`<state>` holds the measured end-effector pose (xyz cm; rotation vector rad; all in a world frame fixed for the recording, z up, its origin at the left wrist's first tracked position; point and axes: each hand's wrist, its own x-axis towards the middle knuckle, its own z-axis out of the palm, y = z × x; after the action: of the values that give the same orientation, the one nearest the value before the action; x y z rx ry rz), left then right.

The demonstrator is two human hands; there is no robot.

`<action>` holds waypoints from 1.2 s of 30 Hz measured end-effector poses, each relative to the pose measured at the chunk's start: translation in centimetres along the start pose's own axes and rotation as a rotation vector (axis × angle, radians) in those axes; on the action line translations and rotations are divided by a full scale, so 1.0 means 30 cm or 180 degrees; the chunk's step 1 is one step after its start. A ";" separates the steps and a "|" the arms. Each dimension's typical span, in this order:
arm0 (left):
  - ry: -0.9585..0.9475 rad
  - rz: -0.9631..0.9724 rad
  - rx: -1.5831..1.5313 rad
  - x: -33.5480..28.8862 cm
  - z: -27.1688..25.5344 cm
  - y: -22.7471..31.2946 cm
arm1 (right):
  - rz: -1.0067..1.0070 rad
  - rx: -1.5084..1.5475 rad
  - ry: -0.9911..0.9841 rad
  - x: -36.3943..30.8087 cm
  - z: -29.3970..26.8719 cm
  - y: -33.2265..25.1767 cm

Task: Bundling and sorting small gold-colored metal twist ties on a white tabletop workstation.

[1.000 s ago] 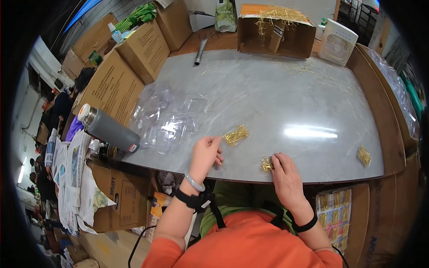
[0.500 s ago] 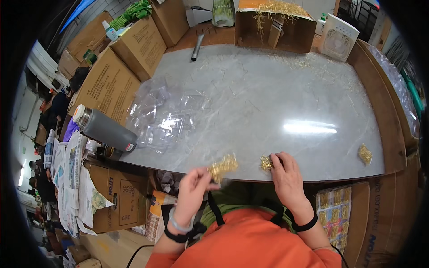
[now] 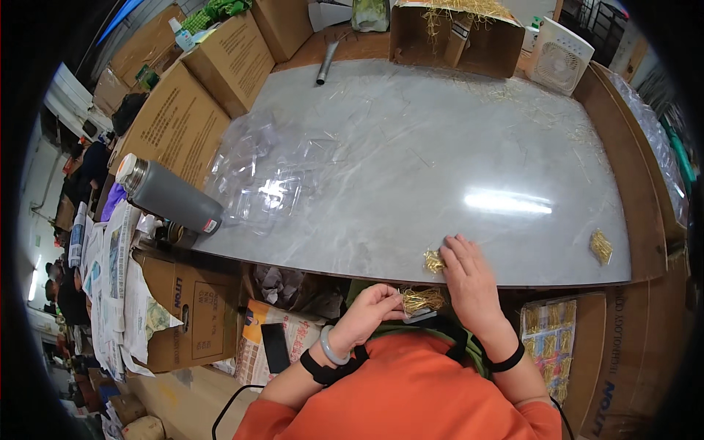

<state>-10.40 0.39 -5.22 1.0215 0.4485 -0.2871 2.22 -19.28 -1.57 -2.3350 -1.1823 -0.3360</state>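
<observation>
My left hand (image 3: 369, 317) pinches one end of a small clear plastic case filled with gold wire-like strands (image 3: 423, 300), just off the table's near edge. Resting on the table edge, my right hand (image 3: 469, 275) has its fingers stretched out, its thumb mostly hidden. Against those fingertips lies a small bundle of gold strands (image 3: 433, 261); I cannot tell whether they press on it. Another gold bundle (image 3: 601, 247) sits alone near the table's right edge.
Clear plastic cases (image 3: 264, 187) lie piled on the left of the grey table (image 3: 396, 213). A grey flask (image 3: 172, 194) leans at the left edge. Behind stand an open carton (image 3: 484, 55) with gold strands and a white fan (image 3: 560, 55). Filled packs (image 3: 550, 341) sit lower right.
My left hand has moved right and toward my body with the gold-filled case, leaving the tabletop. My right hand stays beside the small gold bundle. A dark phone-like slab now shows at lower left.
</observation>
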 end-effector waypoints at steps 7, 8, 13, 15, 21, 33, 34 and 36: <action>-0.0078 0.0197 -0.0426 -0.030 0.008 -0.029 | -0.0537 0.0353 -0.0336 -0.118 0.012 -0.101; -0.0118 0.0210 -0.0428 -0.038 0.011 -0.029 | -0.0549 0.0353 -0.0336 -0.137 0.017 -0.106; -0.0137 0.0274 -0.0286 -0.092 0.006 -0.044 | -0.0474 0.0915 -0.0325 -0.161 0.011 -0.131; -0.0106 0.0334 -0.0103 -0.140 0.031 -0.005 | -0.0383 0.1290 -0.0268 -0.145 -0.016 -0.147; 0.0121 0.1458 0.0765 0.039 0.098 0.134 | -0.0134 0.1263 0.0460 -0.004 -0.009 -0.068; 0.0649 0.2926 0.5230 0.120 0.151 0.128 | 0.0026 0.1476 0.0154 0.043 -0.033 0.020; 0.0665 0.2891 0.5186 0.117 0.154 0.126 | 0.0015 0.1725 0.0142 0.046 -0.051 0.018; 0.0687 0.2839 0.5102 0.111 0.159 0.130 | 0.0251 0.1880 0.0377 0.025 -0.066 0.024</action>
<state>-4.73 -1.88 -1.79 2.6951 -0.2065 0.3889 3.24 -20.18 0.19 -1.8131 -0.9656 -0.0763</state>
